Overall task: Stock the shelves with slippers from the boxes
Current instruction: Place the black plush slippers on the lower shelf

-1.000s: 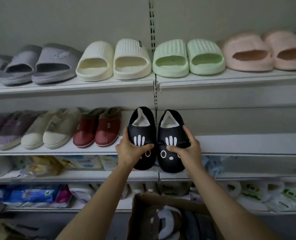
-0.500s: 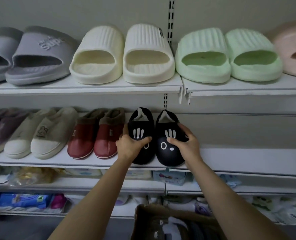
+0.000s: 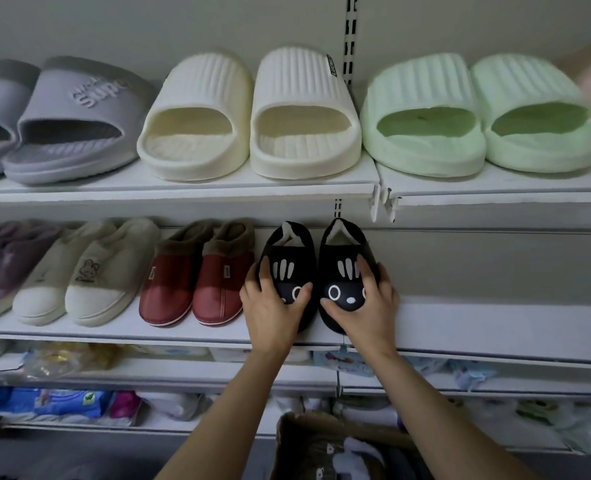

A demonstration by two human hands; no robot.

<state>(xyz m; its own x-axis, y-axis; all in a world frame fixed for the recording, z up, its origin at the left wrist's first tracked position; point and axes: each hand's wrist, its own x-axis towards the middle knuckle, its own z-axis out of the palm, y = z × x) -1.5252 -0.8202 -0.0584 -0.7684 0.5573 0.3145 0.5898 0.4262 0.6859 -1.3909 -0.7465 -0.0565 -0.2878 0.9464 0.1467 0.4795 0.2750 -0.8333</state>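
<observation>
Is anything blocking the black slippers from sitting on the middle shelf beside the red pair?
Nothing visible. The black slippers already rest on the middle shelf, with the left hand and right hand each holding one. The red slippers sit just to their left, and the shelf to their right is bare.

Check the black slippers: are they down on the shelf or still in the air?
On the shelf. Both black slippers rest soles-down on the middle shelf, toes outward, with the left hand and right hand gripping them.
</observation>
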